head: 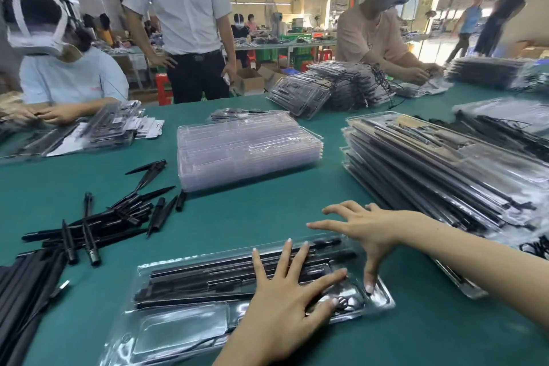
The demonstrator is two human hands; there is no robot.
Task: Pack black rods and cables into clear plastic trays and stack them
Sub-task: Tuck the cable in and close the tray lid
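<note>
The green surface (282, 217) fills the view, and five people are near it: one seated at 10 o'clock, one standing at 12, one bending over at 1, two walking far off at 2. Three heaps of trays stand out. The largest, at 3 o'clock, is a stack of filled trays (439, 169) showing long black rods through clear plastic. At the centre sits one stack of empty clear trays (246, 154), milky and ribbed. At 1 o'clock lies a slumped pile of packed trays (326, 88) with loose black cable trailing off it. At 9 o'clock a loose heap of black rods (98, 223), too tangled to count, lies scattered, some pointed, some blunt. At 6 o'clock one clear tray (190, 315) lies flat, holding several black rods side by side and a small coiled cable (344, 301) at its right end. The left hand (285, 300) rests flat on it with fingers spread straight. The right hand (365, 232) is splayed wide, its thumb tip pressing the tray's right end.
</note>
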